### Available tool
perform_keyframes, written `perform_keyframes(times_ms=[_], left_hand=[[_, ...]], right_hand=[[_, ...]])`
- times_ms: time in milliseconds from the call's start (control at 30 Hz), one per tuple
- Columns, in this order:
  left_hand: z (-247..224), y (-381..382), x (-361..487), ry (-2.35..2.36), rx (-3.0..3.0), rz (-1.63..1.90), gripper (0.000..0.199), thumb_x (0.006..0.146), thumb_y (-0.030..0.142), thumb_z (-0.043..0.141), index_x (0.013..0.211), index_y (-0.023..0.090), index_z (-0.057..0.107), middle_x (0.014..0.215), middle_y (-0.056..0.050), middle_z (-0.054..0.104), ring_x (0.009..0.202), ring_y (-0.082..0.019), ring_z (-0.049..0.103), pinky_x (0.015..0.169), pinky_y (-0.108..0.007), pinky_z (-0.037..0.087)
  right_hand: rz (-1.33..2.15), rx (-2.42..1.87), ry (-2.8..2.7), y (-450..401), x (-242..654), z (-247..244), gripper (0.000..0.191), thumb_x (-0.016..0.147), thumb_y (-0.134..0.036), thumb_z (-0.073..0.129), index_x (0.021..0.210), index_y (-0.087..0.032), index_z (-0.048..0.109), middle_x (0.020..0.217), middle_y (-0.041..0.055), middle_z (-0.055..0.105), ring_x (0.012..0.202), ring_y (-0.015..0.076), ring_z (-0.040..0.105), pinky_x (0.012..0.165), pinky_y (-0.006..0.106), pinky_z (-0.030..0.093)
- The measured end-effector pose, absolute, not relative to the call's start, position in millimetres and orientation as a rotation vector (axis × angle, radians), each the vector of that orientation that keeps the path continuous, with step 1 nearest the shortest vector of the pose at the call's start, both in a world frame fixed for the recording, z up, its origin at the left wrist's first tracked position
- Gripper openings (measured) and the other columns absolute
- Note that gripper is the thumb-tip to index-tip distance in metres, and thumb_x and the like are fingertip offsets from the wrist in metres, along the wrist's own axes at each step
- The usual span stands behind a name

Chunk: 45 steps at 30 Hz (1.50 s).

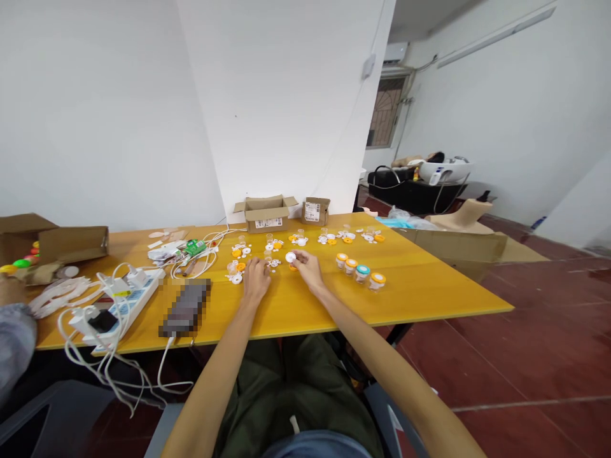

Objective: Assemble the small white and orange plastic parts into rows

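My right hand [310,272] pinches a small round white plastic disc [290,257] between thumb and fingers, above the table. An orange ring-shaped part [293,268] lies just under it. My left hand [256,280] rests low over the table with its fingers bent together; the fingertips and whatever they hold are hidden. Beside its fingers lie small white plastic pieces [273,263] and a clear cup [268,254]. To the right stand several clear jars with orange lids [351,263] and one with a teal lid [363,270].
Clusters of orange and white parts [329,238] line the table's back. Behind them stand two cardboard boxes [268,215] [316,210]. At left are a power strip [138,305], cables, a blurred dark device [186,308] and another person's sleeve [16,340].
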<state>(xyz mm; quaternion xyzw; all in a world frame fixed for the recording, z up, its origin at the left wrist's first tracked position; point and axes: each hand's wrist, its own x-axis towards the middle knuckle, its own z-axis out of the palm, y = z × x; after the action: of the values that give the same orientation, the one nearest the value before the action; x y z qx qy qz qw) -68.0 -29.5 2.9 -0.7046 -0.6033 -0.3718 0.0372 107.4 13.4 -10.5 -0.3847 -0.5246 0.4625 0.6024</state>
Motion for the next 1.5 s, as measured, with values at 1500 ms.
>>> perform_keyframes(times_ms=[1500], left_hand=[[9, -37, -56, -1.513, -2.39, -1.326, 0.017, 0.099, 0.025, 0.052, 0.102, 0.026, 0.069, 0.105, -0.004, 0.07, 0.101, -0.019, 0.067, 0.09, -0.031, 0.052]], right_hand=[[1.476, -0.683, -1.189, -6, 103, 3, 0.018, 0.068, -0.022, 0.081, 0.086, -0.022, 0.078, 0.093, 0.0055, 0.08, 0.094, 0.0227, 0.076, 0.095, 0.042, 0.061]])
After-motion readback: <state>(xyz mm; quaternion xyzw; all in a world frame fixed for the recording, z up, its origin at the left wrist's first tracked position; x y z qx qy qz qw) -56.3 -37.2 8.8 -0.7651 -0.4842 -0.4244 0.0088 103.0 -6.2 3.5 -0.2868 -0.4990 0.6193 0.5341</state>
